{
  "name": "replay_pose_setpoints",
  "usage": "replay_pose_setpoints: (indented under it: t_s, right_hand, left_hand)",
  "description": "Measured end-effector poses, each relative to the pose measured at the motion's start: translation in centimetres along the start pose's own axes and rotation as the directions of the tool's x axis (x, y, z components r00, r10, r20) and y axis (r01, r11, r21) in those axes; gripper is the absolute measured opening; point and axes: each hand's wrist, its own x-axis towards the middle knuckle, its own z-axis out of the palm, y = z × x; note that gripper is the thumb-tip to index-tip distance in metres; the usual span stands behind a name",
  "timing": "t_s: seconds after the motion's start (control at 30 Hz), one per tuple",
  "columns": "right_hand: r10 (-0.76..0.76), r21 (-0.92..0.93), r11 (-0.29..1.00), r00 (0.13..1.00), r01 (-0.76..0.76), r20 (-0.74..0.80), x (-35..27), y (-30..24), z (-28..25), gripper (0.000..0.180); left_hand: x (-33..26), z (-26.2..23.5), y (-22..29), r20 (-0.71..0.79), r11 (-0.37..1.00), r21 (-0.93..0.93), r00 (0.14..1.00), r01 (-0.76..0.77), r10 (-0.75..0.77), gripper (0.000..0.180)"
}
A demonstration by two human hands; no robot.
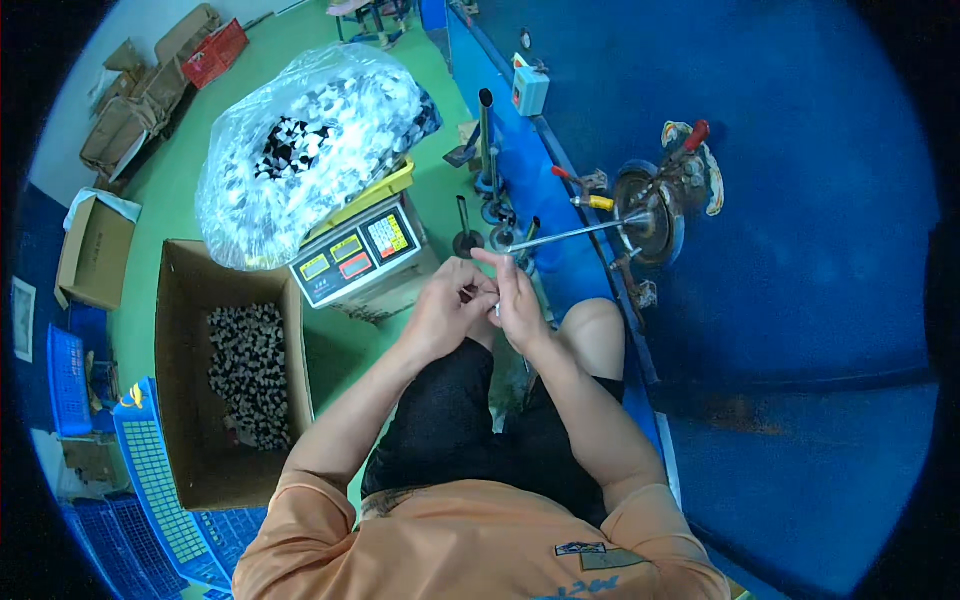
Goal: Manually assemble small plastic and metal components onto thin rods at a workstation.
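Above my lap, close together, are my two hands. My left hand (pixel 452 308) is closed, thumb and fingertips pinched together against the right hand. My right hand (pixel 522 312) has its index finger stretched forward, with its thumb side pressed to the left fingertips. A sliver of a small white piece (pixel 497 310) shows between them; the fingers hide most of it. Just beyond the fingertips ends a thin metal rod (pixel 570 237), which runs to a round metal fixture (pixel 650 215) with red-handled clamps on the blue table (pixel 800 290).
Left of me, an open cardboard box (pixel 180 350) holds many small black-and-white pieces (pixel 248 375). Ahead, a clear plastic bag (pixel 235 215) of similar pieces sits in a yellow tray (pixel 385 192) on a digital scale (pixel 365 250). Blue crates (pixel 165 470) stand at the far left.
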Motion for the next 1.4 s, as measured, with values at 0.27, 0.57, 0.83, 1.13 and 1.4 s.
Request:
replay_pose_setpoints:
  t_s: [0.27, 0.57, 0.83, 1.13, 1.4]
  right_hand:
    - [0.049, 0.094, 0.995, 0.999, -0.046, -0.025, 0.2, -0.2, -2.4, 0.059]
    - [-0.064, 0.084, 0.994, 0.987, 0.077, -0.149, 0.2, -0.5, -2.0, 0.051]
    - [-0.06, 0.108, 0.991, 0.986, 0.078, -0.155, 0.2, -0.5, -2.1, 0.049]
    - [-0.122, 0.089, 0.987, 0.982, 0.136, -0.147, -0.1, -1.0, -1.9, 0.034]
    - [-0.141, 0.187, 0.966, 0.971, 0.177, -0.192, 1.0, -2.1, -1.1, 0.013]
  left_hand:
    - [1.8, 1.1, -1.2, -0.159, 0.749, -0.656, 0.954, 0.089, -0.252, 0.005]
    - [2.9, 2.1, -1.2, -0.114, 0.553, -0.827, 0.935, 0.098, -0.336, 0.01]
    - [2.8, 2.8, 0.3, -0.097, 0.518, -0.849, 0.936, 0.1, -0.339, 0.011]
    - [2.6, 3.3, 0.8, -0.094, 0.532, -0.842, 0.944, 0.093, -0.315, 0.014]
    - [2.5, 3.9, 1.9, -0.19, 0.765, -0.644, 0.963, 0.024, -0.191, 0.013]
